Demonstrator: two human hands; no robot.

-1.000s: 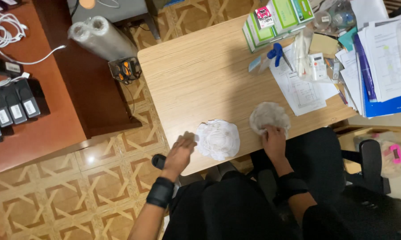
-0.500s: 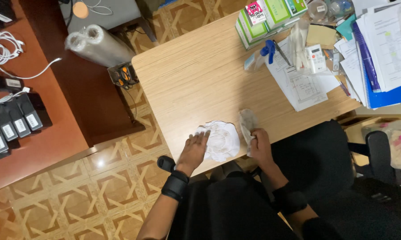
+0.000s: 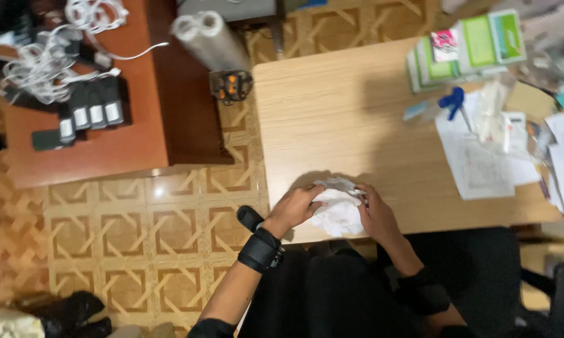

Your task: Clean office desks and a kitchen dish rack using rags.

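Note:
A crumpled white cloth (image 3: 339,209) lies at the near edge of a light wooden table (image 3: 332,119). My left hand (image 3: 294,206) grips its left side and my right hand (image 3: 374,213) grips its right side, the two hands pressed close around the bundle. A black band (image 3: 260,249) wraps my left wrist. The second pale crumpled piece seen earlier on the right is no longer apart; it appears gathered into the bundle between my hands.
Green boxes (image 3: 476,47), papers (image 3: 482,159) and a blue-handled tool (image 3: 452,101) crowd the table's far right. A red-brown desk (image 3: 88,131) at left carries white cables and black chargers. Clear film rolls (image 3: 210,37) lie beyond. Patterned tile floor (image 3: 144,244) lies at left.
My right hand has brought the pale crumpled piece leftward to the white cloth. Both hands have closed in around the bundle, and the camera view has shifted right.

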